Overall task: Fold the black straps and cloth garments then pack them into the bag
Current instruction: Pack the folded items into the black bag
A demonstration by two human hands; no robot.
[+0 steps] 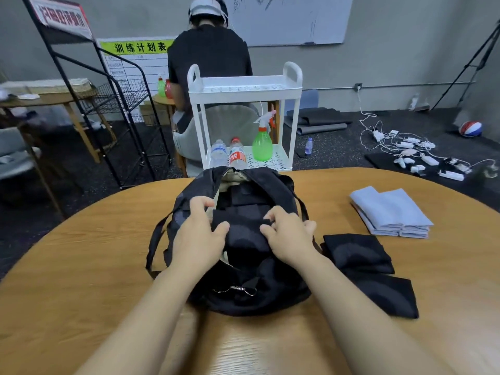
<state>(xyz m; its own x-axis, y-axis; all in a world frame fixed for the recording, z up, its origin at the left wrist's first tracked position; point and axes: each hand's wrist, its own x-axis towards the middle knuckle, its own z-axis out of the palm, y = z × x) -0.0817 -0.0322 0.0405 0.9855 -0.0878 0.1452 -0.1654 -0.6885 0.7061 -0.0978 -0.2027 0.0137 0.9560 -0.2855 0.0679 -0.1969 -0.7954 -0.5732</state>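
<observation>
Mid-pack: our left hand (198, 234) and right hand (288, 235) both have fingers curled on a folded black piece (243, 231), pushing it into the open black bag (243, 299) at the tabletop (81, 266) centre; more black folded items already sit deeper inside, exact count unclear. Still out, to the right of the bag: two folded black garments (359, 254) nearly touching it and a stack of folded light blue cloths (389, 211) further off. We judge folding done, packing roughly halfway.
</observation>
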